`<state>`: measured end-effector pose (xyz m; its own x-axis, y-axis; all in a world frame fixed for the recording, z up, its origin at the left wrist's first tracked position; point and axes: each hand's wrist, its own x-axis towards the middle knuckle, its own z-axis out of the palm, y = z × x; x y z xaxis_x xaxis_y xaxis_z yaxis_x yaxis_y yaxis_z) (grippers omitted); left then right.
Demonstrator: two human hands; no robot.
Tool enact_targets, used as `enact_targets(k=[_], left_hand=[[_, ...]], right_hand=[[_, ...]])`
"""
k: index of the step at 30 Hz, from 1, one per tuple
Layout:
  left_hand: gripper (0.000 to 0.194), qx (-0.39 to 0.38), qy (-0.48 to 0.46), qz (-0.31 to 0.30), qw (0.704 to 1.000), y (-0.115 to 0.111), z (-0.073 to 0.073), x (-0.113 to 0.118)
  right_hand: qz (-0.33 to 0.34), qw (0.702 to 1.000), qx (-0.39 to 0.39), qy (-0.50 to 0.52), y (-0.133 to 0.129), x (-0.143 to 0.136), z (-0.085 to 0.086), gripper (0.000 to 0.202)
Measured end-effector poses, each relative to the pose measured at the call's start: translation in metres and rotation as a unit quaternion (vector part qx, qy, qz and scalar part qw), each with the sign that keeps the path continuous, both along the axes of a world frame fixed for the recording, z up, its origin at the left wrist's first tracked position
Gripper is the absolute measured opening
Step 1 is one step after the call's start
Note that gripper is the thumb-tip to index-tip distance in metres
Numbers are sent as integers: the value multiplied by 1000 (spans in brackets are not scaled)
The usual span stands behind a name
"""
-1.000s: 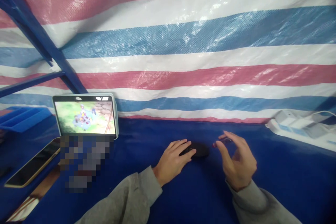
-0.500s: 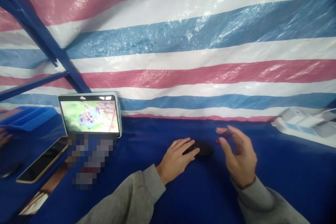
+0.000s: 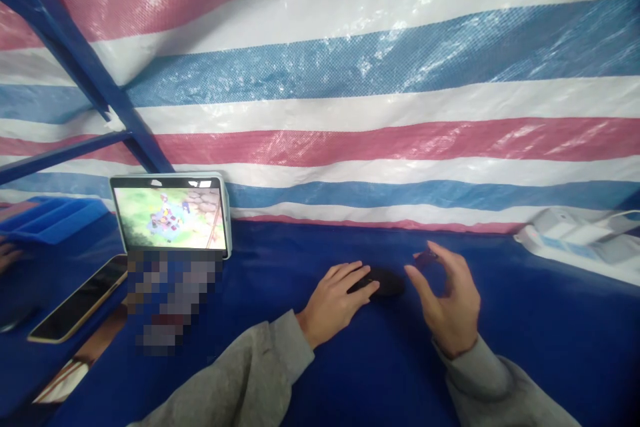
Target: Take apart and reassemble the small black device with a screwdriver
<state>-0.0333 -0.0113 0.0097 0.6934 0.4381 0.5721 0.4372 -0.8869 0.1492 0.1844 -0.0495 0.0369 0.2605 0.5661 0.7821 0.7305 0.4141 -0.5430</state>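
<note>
With the dark rounded object, shaped like a computer mouse, as the centre of the dial, a blue tray stands far off at nine o'clock; it is split into long compartments, and what they hold cannot be made out. The dark object lies on the blue worktop, near the middle. Just beyond half past eight, the left hand reaches over its near end: the fingers are partly straight, slightly spread and touching it, but whether that grip clasps it or only rests there I cannot tell. Between three and four o'clock, the right hand is raised with the thumb and fingers curved into a ring; its grip is partly closed, with a small dark piece held up at the fingers and the thumb tip standing apart, the detail being blurred. Between nine and ten o'clock a tablet stands upright with a bright picture on it, and a phone lies flat at nine. A white power strip with plugs in it sits between two and three. Striped sheeting hangs behind at twelve.
</note>
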Motion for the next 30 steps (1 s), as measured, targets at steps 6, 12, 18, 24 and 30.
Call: enact_targets(k=[6, 12, 18, 24, 30], left_hand=[[29, 1, 2, 0, 1000, 0, 0, 0], [30, -4, 9, 5, 1000, 0, 1, 0], [30, -4, 11, 4, 1000, 0, 2, 0], [31, -12, 8, 3, 1000, 0, 1, 0], [29, 1, -1, -1, 1000, -1, 4, 1]], right_hand=[[32, 997, -53, 51, 0, 4, -1, 46], [-22, 999, -16, 42, 0, 2, 0, 44], [37, 998, -42, 37, -2, 2, -2, 48], [-30, 998, 33, -39, -1, 1, 6, 43], [30, 999, -7, -17, 0, 2, 3, 47]])
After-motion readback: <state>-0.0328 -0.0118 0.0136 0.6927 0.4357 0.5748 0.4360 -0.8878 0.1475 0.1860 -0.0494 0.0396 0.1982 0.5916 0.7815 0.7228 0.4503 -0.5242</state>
